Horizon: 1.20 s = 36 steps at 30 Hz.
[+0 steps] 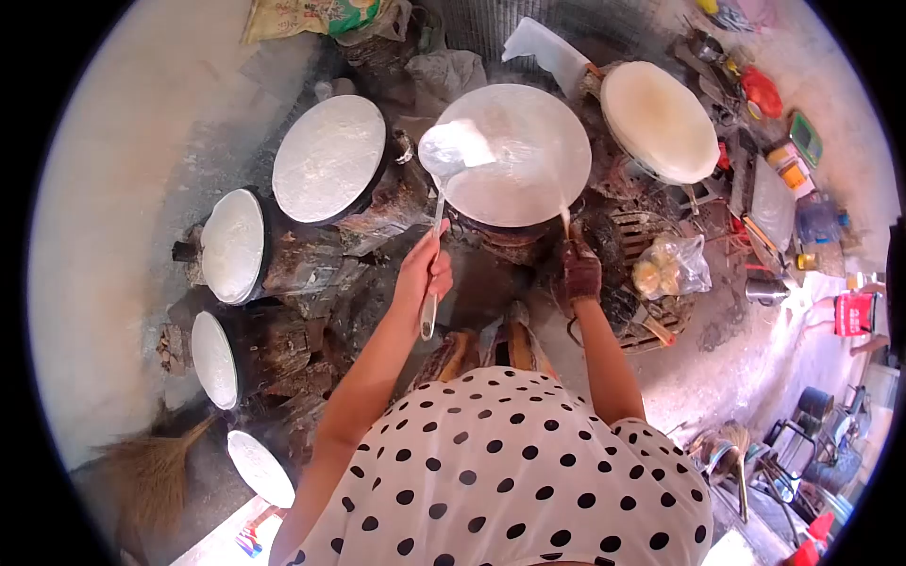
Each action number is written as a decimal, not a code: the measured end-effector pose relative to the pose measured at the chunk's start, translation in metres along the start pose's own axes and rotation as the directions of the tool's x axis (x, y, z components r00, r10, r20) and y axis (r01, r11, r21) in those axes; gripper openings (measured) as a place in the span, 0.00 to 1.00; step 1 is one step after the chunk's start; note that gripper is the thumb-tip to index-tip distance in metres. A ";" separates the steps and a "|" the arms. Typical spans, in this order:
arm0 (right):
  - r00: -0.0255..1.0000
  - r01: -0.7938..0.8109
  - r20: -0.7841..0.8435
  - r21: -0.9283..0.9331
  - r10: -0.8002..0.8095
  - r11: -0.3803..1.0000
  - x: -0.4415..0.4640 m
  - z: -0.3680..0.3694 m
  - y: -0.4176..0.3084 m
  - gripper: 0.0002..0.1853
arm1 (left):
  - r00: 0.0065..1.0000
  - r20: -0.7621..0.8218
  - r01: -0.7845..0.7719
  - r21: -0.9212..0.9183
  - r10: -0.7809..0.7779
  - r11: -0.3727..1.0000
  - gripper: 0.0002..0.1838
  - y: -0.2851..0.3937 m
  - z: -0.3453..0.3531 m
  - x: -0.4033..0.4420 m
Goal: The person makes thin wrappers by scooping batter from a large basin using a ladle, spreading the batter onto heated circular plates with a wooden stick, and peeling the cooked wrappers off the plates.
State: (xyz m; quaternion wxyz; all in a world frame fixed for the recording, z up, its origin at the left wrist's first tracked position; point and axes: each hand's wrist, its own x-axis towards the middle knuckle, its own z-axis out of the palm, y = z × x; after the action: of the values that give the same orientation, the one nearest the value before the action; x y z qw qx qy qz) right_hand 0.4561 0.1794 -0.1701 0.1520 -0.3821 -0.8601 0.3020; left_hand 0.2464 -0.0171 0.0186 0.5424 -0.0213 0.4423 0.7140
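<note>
My left hand [427, 269] is closed around the long handle of a metal ladle [441, 203]. The ladle's bowl, with white batter [464, 144] in it, is over the left part of a large round pan [528, 156]. A thin whitish layer covers the pan's surface. At the pan's front right edge, my right hand [580, 272], in a dark reddish-brown glove, is curled around a thin pale handle [565, 219]. The handle's upper end meets the rim; its lower part is hidden by the glove.
Several round pans with white layers, such as this one [330, 158], curve along the left. A round pale sheet [661, 121] lies at the upper right. A clear plastic bag [672, 266] sits on a round grate [630, 236]. A straw broom [156, 476] leans lower left.
</note>
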 end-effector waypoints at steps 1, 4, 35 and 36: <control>0.999 -0.013 0.046 -0.026 0.015 1.000 0.005 0.010 0.003 0.25 | 1.000 -0.001 -0.008 -0.005 0.008 1.000 0.17 0.001 -0.006 0.002; 0.932 0.036 0.353 0.147 -0.086 0.989 0.008 0.035 -0.013 0.25 | 0.993 0.030 0.114 -0.089 -0.112 0.989 0.19 0.011 -0.021 0.010; 0.769 0.566 0.363 -0.005 -0.526 0.824 0.166 0.357 -0.448 0.20 | 0.754 -0.625 -0.591 -0.514 0.201 0.621 0.22 0.095 -0.347 -0.291; 0.826 0.394 0.375 0.149 -0.420 0.907 0.179 0.384 -0.492 0.21 | 0.816 -0.489 -0.572 -0.761 0.307 0.307 0.19 0.116 -0.359 -0.311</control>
State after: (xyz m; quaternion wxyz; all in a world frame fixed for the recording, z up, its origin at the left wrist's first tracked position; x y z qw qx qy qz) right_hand -0.1299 -0.1004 -0.1480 0.0465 -0.1152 -0.9240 0.3616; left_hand 0.1206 -0.4898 0.0296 0.1694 -0.2683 0.0566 0.9466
